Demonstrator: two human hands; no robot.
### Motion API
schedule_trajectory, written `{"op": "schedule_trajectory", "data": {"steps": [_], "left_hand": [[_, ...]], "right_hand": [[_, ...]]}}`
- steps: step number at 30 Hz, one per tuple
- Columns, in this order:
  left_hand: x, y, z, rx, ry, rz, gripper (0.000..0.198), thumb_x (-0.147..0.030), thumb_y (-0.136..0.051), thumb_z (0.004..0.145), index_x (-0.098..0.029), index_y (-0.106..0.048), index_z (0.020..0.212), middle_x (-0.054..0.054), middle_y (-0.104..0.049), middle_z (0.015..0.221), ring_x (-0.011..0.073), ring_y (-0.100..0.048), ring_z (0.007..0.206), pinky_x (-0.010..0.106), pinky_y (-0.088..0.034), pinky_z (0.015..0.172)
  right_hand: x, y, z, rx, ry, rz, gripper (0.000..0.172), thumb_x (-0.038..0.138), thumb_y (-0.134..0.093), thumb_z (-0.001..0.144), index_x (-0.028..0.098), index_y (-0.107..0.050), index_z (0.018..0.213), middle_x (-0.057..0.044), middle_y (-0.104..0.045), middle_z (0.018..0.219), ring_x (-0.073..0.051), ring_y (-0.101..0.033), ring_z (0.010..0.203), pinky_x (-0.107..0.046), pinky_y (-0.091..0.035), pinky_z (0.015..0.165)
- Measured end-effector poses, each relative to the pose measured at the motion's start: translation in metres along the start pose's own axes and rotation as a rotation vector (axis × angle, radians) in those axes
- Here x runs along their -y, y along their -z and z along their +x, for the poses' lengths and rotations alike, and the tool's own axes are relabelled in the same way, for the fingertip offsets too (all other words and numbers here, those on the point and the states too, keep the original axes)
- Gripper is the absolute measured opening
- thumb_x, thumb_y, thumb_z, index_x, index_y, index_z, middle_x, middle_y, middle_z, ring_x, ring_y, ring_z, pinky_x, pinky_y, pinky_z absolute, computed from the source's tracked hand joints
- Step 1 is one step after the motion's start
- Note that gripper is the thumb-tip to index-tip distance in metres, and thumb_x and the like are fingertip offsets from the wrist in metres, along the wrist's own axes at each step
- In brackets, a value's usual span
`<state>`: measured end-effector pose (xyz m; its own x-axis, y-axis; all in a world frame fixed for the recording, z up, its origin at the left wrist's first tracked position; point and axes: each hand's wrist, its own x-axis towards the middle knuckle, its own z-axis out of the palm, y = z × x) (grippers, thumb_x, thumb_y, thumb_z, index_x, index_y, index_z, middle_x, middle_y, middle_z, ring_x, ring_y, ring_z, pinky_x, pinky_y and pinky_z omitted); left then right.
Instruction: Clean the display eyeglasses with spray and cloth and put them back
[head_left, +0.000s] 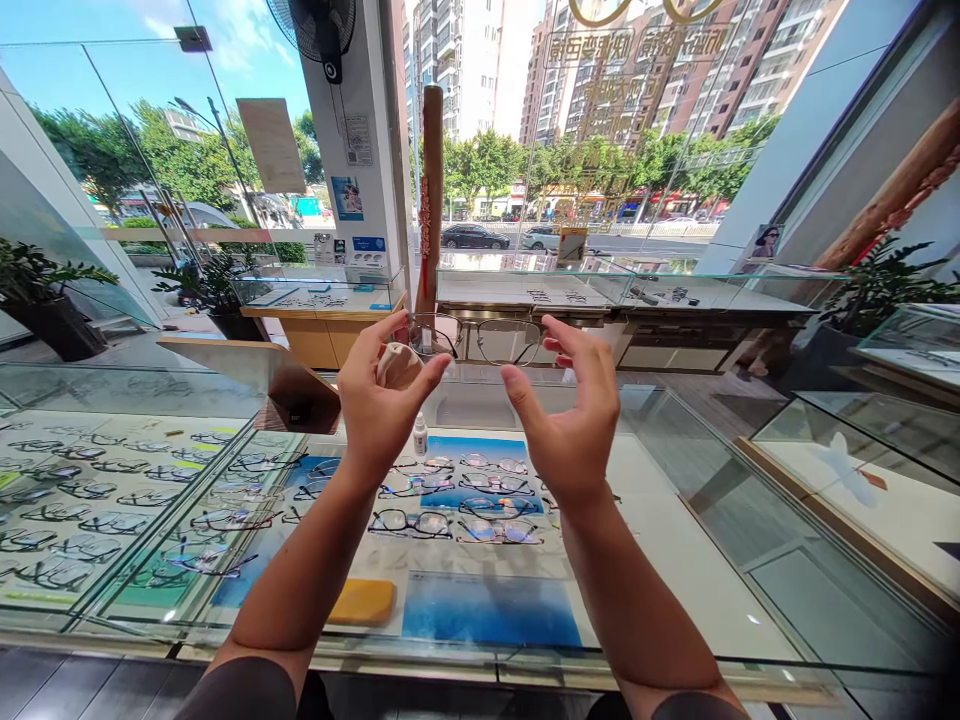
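Observation:
A pair of thin-rimmed eyeglasses [510, 342] is held up at mid-height above the glass counter, lenses facing across me. My left hand [386, 395] grips its left side between thumb and curled fingers. A pale, rounded, cloth-like thing [400, 366] shows in the gap of that hand; I cannot tell whether it is held or behind. At the other side, my right hand [574, 415] has its index fingertip at the edge of the frame and its thumb below; the exact contact is hard to see. Beneath are rows of eyeglasses [411, 523] in the display.
The glass counter [660, 590] spans the front. A yellow case [362, 602], a blue sheet [487, 610] and a small white bottle [420, 436] are there. A tilted wood-backed panel [300, 400] stands left. More showcases [525, 290] line the window; another case [847, 470] stands right.

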<state>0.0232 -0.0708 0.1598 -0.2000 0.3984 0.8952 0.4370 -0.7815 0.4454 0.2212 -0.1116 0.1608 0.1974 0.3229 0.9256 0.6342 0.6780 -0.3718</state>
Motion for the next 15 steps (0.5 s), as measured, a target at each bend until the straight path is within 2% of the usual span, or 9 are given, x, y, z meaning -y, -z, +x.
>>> {"op": "schedule_trajectory", "data": {"steps": [3, 8, 11, 15], "left_hand": [[0.0008, -0.0007, 0.0003, 0.026, 0.054, -0.039, 0.053, -0.045, -0.093, 0.085, -0.025, -0.075, 0.131, 0.010, -0.080, 0.129, 0.0255, -0.076, 0.119, 0.044, -0.064, 0.104], [0.0030, -0.0015, -0.0007, 0.020, 0.053, -0.017, 0.053, -0.044, -0.094, 0.084, -0.027, -0.075, 0.131, 0.009, -0.081, 0.128, 0.0254, -0.076, 0.119, 0.045, -0.063, 0.105], [0.0032, -0.0012, -0.0012, -0.020, -0.012, 0.030, 0.054, -0.046, -0.094, 0.084, -0.026, -0.074, 0.131, 0.009, -0.079, 0.125, 0.0246, -0.075, 0.114, 0.043, -0.061, 0.100], [0.0018, 0.0000, -0.0015, -0.098, -0.128, 0.093, 0.054, -0.049, -0.094, 0.083, -0.023, -0.074, 0.126, 0.007, -0.076, 0.113, 0.0210, -0.071, 0.095, 0.039, -0.060, 0.084]], "right_hand": [[0.0002, -0.0015, -0.0016, -0.015, 0.022, -0.009, 0.050, 0.033, -0.077, 0.097, 0.029, -0.066, 0.145, -0.010, -0.070, 0.134, -0.033, -0.068, 0.125, -0.058, -0.058, 0.108], [0.0002, -0.0013, -0.0017, -0.011, 0.027, -0.025, 0.049, 0.035, -0.076, 0.097, 0.029, -0.066, 0.145, -0.010, -0.069, 0.135, -0.034, -0.067, 0.126, -0.058, -0.058, 0.107], [0.0005, -0.0004, -0.0006, 0.002, -0.007, 0.003, 0.048, 0.036, -0.075, 0.097, 0.028, -0.066, 0.144, -0.010, -0.070, 0.133, -0.033, -0.068, 0.124, -0.057, -0.058, 0.106], [0.0003, 0.0003, 0.0005, 0.063, -0.094, 0.037, 0.044, 0.040, -0.073, 0.098, 0.026, -0.069, 0.140, -0.010, -0.072, 0.125, -0.030, -0.071, 0.115, -0.054, -0.060, 0.102]]}}
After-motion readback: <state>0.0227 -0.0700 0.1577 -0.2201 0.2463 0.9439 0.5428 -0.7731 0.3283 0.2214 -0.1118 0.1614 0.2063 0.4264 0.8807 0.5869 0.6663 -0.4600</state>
